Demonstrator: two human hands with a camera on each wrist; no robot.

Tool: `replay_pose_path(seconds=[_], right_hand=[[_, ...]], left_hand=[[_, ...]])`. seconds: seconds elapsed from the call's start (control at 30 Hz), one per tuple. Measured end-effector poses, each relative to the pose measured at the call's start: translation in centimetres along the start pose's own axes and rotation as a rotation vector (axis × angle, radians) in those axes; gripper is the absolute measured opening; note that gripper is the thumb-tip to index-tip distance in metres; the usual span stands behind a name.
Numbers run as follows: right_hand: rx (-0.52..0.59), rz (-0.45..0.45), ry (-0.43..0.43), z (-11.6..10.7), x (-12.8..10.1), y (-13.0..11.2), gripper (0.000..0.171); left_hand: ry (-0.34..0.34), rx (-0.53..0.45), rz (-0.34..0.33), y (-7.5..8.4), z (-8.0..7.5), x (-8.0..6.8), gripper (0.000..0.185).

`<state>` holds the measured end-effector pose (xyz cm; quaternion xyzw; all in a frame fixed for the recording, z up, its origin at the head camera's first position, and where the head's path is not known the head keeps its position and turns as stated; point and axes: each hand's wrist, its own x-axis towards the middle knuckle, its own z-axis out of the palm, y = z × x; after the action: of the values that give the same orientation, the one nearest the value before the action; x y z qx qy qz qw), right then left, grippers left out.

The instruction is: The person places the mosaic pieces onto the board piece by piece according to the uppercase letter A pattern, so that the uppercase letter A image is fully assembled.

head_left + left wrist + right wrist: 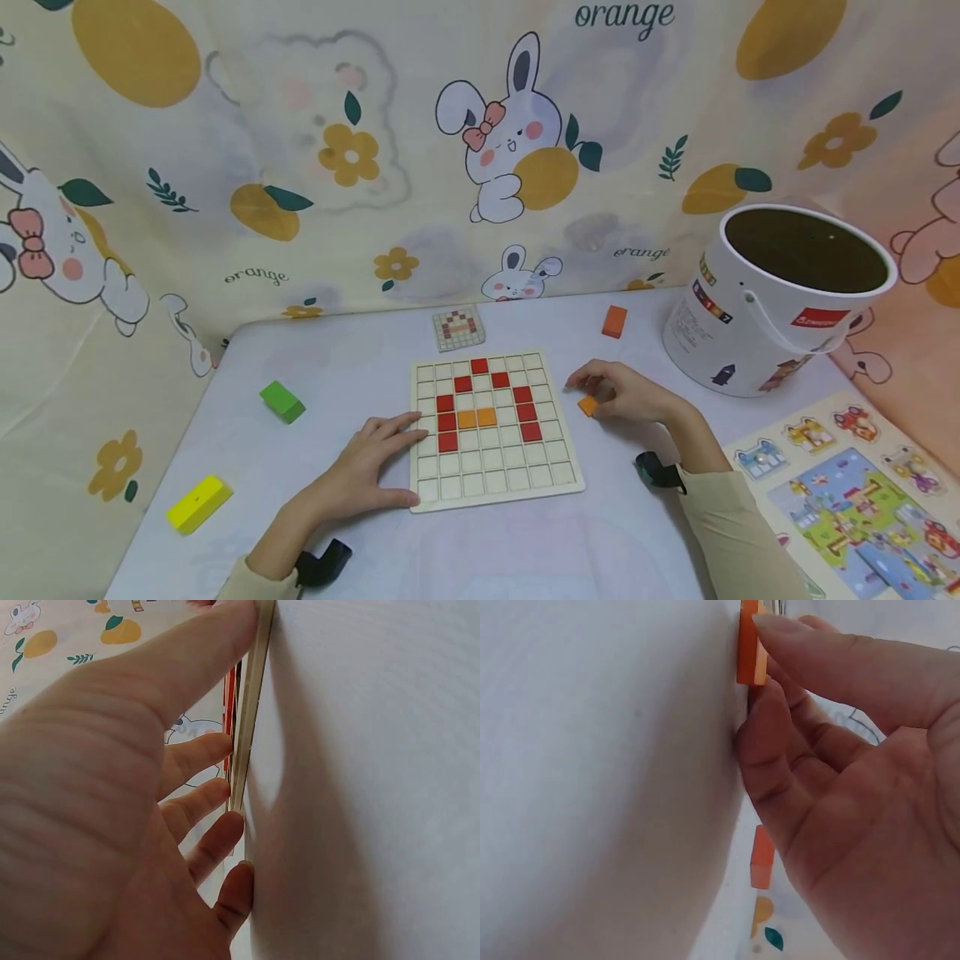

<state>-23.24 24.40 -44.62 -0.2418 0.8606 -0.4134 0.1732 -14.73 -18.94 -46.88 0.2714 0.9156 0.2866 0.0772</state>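
With the left hand (365,467) spread flat, steadying the square wooden grid board (495,427), the right hand (626,393) pinching the small orange square tile (588,405) just right of that board should, I reckon, lift it level before moving in.

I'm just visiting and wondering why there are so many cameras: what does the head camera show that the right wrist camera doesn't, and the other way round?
Only the head view shows the grid board with its red and orange tiles, the left hand resting flat at its edge, the green block, the yellow block and the white bucket. Only the right wrist view shows, close up, how a fingertip presses the small orange tile against the table. Both show the right hand, that tile and the second orange block lying farther off.
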Motion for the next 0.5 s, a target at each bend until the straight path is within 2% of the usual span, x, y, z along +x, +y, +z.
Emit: replay_pose_path(seconds=[0.27, 0.4, 0.5], right_hand=[[-0.008, 0.026, 0.001, 0.2, 0.5, -0.6, 0.027], [-0.005, -0.023, 0.047, 0.3, 1.1, -2.1, 0.021], [0.001, -0.068, 0.037, 1.0, 2.1, -3.9, 0.018]], left_hand=[[-0.001, 0.004, 0.004, 0.0, 0.0, 0.0, 0.085], [0.001, 0.008, 0.005, -0.1, 0.0, 0.0, 0.085], [0.003, 0.002, 0.004, 0.0, 0.0, 0.0, 0.086]])
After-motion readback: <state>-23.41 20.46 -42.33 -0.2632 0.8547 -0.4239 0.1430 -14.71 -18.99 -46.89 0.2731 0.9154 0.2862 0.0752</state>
